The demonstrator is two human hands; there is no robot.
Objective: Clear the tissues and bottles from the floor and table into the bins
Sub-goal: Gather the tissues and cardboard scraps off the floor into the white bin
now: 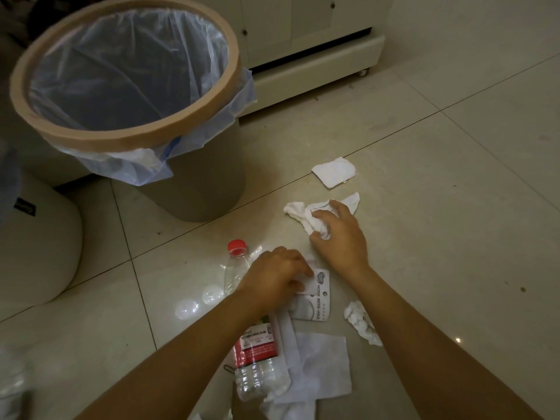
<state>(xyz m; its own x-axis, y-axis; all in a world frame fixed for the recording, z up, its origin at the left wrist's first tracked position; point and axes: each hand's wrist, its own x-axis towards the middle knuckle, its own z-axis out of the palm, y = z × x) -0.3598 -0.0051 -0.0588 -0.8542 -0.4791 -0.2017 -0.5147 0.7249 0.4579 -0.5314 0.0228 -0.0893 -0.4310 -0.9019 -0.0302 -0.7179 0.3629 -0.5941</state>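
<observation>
A clear plastic bottle with a red cap and red label lies on the tiled floor, partly under my left forearm. My left hand rests with curled fingers on a white printed card beside the bottle. My right hand is closed around a crumpled white tissue. A folded tissue lies further out. Another crumpled tissue sits by my right forearm. Flat tissues lie under the bottle's base. A beige bin lined with a blue bag stands at upper left.
A white cabinet on wheels stands behind the bin. A cream cushion or seat is at the left edge. A blurred clear plastic object shows at bottom left. Bare floor tiles stretch to the right.
</observation>
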